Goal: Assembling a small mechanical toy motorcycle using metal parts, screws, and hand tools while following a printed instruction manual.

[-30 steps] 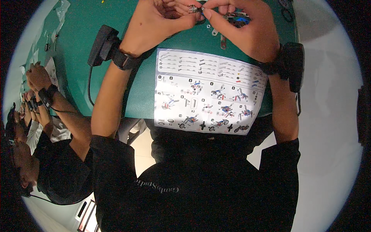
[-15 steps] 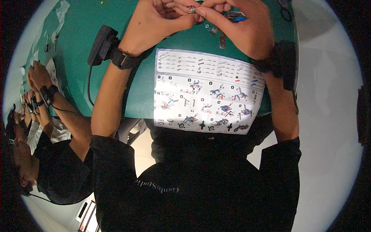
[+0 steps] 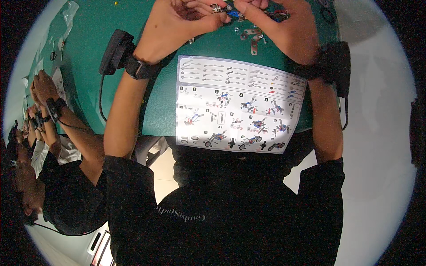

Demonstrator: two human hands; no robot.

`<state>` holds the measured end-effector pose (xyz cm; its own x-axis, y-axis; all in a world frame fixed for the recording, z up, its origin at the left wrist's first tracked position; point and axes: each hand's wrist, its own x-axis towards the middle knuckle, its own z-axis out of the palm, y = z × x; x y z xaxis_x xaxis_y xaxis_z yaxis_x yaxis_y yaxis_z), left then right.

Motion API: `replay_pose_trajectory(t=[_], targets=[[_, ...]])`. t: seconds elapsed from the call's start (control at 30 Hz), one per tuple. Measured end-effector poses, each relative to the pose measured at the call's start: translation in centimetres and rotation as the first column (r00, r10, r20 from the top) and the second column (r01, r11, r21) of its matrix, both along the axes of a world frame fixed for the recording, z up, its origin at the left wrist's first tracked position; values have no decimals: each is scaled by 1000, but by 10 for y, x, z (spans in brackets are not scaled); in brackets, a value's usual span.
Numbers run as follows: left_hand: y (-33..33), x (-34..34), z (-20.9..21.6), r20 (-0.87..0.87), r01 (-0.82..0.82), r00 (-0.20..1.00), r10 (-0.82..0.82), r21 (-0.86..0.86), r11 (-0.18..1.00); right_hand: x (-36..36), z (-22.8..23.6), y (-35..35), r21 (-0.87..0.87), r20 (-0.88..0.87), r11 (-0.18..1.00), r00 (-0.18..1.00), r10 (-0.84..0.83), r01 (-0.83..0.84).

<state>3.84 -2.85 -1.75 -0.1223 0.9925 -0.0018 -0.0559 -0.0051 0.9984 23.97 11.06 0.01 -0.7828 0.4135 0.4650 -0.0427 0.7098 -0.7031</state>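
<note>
Two hands meet at the frame's top centre: your left hand (image 3: 181,27) pinches a blue-and-silver assembly (image 3: 233,13); your right hand (image 3: 286,34) curls narrowly beside it, grip unclear. Probably light, stiff and slick, it's best held by its edges.

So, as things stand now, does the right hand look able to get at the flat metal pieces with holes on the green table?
Probably yes: the flat metal pieces lie in plain view on the green table, close beside the right hand. But its fingers seem busy near a blue part.
</note>
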Motion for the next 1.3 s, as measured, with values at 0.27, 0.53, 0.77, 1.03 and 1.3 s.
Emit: replay_pose_trajectory(t=[0.27, 0.53, 0.77, 1.03, 1.3], targets=[[2, 7, 1, -53, 26, 998, -25, 22, 999, -1, -8, 1, 137, -78, 988, 994, 81, -70], [4, 7, 2, -23, 22, 1000, -21, 22, 1000, 2, -5, 6, 88, -95, 990, 988, 121, -112], [2, 5, 2, -12, 25, 1000, -24, 13, 1000, 1, -5, 10, 105, -144, 981, 974, 177, -163], [3, 7, 3, -3, 26, 1000, -26, -12, 1000, -2, -4, 3, 158, -147, 983, 982, 115, -92], [3, 5, 4, -17, 40, 999, -39, 6, 999, 0, 0, 7, 92, -112, 981, 977, 182, -173]])
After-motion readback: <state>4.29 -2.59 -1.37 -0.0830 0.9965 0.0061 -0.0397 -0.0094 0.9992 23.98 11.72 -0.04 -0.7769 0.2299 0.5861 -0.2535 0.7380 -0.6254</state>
